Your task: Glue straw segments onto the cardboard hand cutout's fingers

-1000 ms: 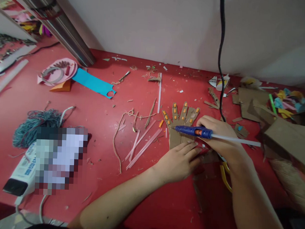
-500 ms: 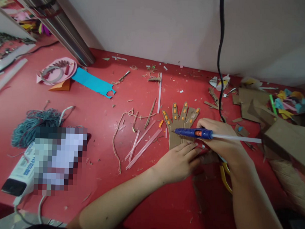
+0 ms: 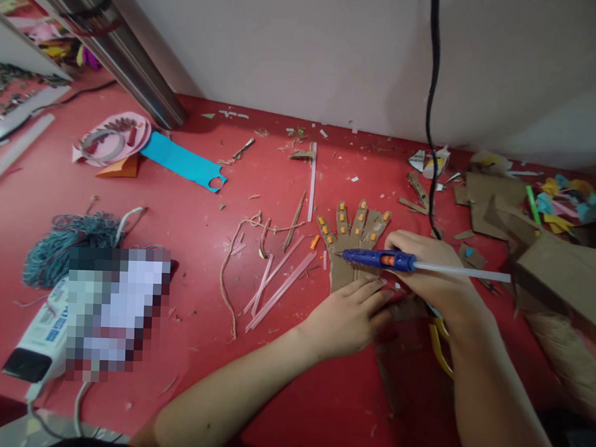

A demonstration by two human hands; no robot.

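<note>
A cardboard hand shape (image 3: pixel 344 267) lies on the red table, with several small orange pieces (image 3: pixel 342 217) along its fingers. My right hand (image 3: pixel 424 260) is closed around a blue glue gun (image 3: pixel 365 258), from whose back a long clear glue stick (image 3: pixel 465 272) sticks out. The gun's tip is at the upper left of the cardboard palm, just below the leftmost finger. My left hand (image 3: pixel 353 313) lies over the lower edge of the cardboard with its fingers stretched out; its fingertips are partly hidden near the right hand.
Clear pink straws (image 3: pixel 280 291) and brown twine (image 3: pixel 222 273) lie left of the cardboard hand. Blue-green yarn (image 3: pixel 67 245) and a blurred-out device are further left. A black cable (image 3: pixel 432 91) hangs behind my right hand. Yellow-handled scissors (image 3: pixel 440 349) and cardboard scraps (image 3: pixel 565 272) are right.
</note>
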